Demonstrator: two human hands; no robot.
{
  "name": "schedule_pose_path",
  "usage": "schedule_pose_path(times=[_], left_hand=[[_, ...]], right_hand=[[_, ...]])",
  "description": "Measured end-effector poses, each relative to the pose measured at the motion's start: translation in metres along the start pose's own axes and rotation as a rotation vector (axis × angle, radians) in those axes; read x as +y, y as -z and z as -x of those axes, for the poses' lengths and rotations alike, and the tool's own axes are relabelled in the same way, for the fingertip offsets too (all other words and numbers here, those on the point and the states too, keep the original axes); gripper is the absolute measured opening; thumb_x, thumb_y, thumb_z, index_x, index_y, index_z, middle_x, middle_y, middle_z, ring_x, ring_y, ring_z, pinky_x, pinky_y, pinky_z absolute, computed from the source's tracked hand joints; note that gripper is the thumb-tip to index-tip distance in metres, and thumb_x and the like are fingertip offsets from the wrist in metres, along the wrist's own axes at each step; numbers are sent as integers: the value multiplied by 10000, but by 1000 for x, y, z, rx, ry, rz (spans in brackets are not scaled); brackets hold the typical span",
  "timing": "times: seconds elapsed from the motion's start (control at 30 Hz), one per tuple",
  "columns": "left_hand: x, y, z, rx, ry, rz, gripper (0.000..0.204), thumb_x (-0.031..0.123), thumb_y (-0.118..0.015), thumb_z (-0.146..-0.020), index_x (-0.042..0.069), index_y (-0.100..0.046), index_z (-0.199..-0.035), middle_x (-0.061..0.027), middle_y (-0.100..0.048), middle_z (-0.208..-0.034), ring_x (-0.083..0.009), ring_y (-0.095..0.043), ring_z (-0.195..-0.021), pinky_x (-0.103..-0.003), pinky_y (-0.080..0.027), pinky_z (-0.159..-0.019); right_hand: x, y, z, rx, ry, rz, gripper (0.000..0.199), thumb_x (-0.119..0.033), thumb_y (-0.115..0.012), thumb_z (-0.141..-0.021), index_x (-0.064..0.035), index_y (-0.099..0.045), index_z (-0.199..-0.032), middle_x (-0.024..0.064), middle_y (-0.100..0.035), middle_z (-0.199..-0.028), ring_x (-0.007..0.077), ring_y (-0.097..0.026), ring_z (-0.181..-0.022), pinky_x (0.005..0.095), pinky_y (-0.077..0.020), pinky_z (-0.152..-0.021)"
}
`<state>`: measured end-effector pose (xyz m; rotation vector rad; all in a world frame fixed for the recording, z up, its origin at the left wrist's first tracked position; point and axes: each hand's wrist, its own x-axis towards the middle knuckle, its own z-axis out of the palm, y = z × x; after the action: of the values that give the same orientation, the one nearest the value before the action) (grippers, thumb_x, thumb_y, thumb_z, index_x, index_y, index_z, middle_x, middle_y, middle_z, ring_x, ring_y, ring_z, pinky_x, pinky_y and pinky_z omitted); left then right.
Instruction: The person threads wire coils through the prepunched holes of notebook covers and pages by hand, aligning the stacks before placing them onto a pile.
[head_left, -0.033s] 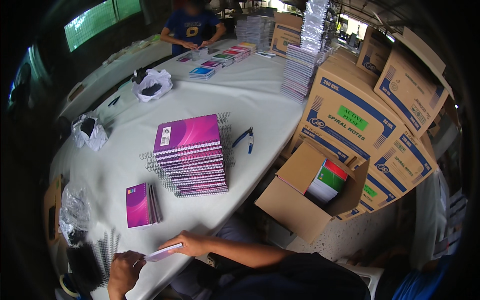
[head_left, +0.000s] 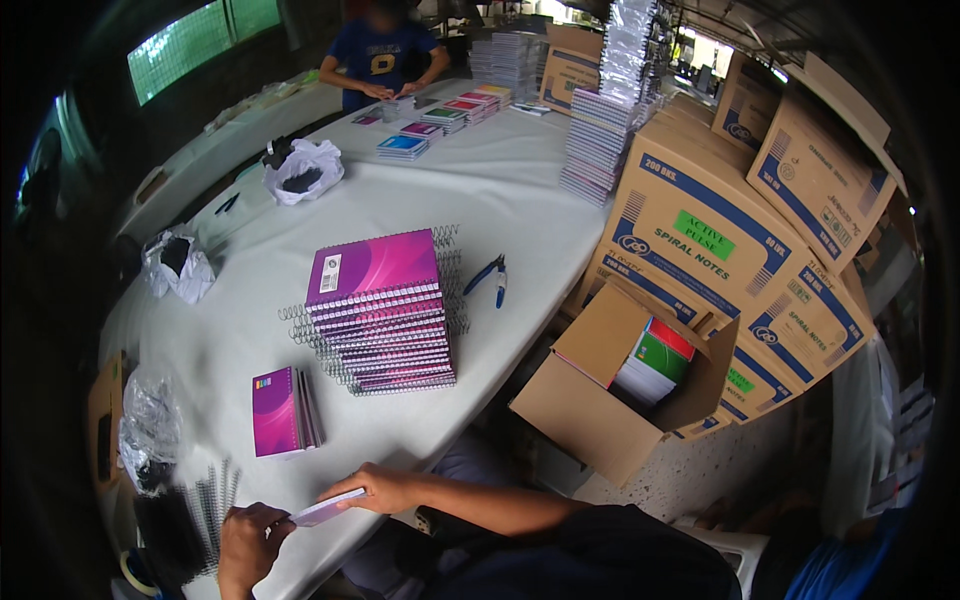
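Observation:
My right hand grips a thin notebook by its right end, tilted nearly edge-on above the table's near edge. At its other end is my left hand, fingers curled and pressed together; what they pinch is hidden. Loose spiral wire coils lie beside my left hand. Just beyond my hands sits a small pile of purple notebooks. Farther off stands a taller stack of purple notebooks, with wire coils sticking out at its sides. Blue-handled cutting pliers lie right of that stack.
On the white-covered table are white plastic bags and rows of coloured notebooks. A co-worker handles things at the far end. An open carton holding notebooks and stacked cartons stand at the right.
My left hand's fingers have shifted very slightly at the notebook's end. Everything else looks the same.

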<state>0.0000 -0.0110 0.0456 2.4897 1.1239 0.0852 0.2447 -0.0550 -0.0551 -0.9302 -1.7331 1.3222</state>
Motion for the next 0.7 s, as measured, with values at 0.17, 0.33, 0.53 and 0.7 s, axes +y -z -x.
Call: schedule_pose_path(times=[0.17,0.33,0.53,0.7], left_hand=[[34,-12,-12,362,-65,-337,201,169,-783,-634,93,-629,-739,-43,-632,-705,-235,-603,-724,-380,-378,-794],[24,-3,2,126,-31,-371,353,223,-782,-619,81,-601,-886,-88,-609,-971,-280,-546,-931,-425,-345,-883],[-21,-62,9,863,-49,-619,977,670,-596,-688,-6,-355,-1350,-261,-239,-1442,-447,-200,-1338,-613,-138,-1045],[7,-144,46,205,32,-316,1075,799,-391,-715,-16,-256,-1403,-318,-173,-1445,-505,-69,-1358,-641,-15,-1053]], right_hand=[[0,3,5,24,14,-23,296,-118,-564,-899,-71,-593,-1190,197,-668,-914,222,-591,-705,337,-463,-715],[35,-17,-4,110,192,41,363,-37,-569,-857,-104,-587,-1213,184,-663,-979,236,-634,-696,336,-478,-669],[8,-26,4,119,-39,93,499,74,-497,-772,-115,-578,-1226,200,-602,-1117,307,-656,-922,347,-513,-752],[23,-43,9,377,311,174,302,57,-583,-805,-2,-637,-1097,153,-674,-1015,255,-669,-916,318,-528,-770]])
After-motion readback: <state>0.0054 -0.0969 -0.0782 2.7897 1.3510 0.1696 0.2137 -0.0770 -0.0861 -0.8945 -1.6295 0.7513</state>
